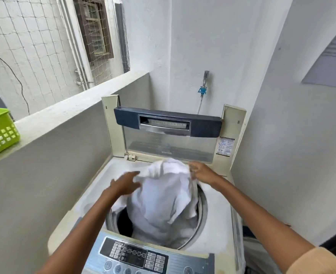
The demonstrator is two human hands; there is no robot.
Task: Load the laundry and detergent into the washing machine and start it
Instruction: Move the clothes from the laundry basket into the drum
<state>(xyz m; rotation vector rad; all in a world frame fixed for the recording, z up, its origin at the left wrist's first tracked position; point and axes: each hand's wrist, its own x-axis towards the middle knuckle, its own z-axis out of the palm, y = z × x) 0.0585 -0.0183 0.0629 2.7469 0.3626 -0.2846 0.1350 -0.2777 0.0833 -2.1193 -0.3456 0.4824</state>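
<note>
The big white crumpled cloth (163,196) is bunched half in, half out of the cream top-loading washing machine (216,224). Its long axis runs from the far rim of the drum mouth down toward the near side. The right hand (201,173) has its grip pinched on the far-right corner. The left hand (123,184) lies flat-fingered against the left edge; it's a bit blurry and not clearly holding anything. So the bulk hangs below and nearer than both hands, and I'd guess it wants pushing down. Can't see the drum bottom or any detergent. The grey control panel (139,258) is cut off at the near edge. The clear lid (171,147) stands open at the far side.
</note>
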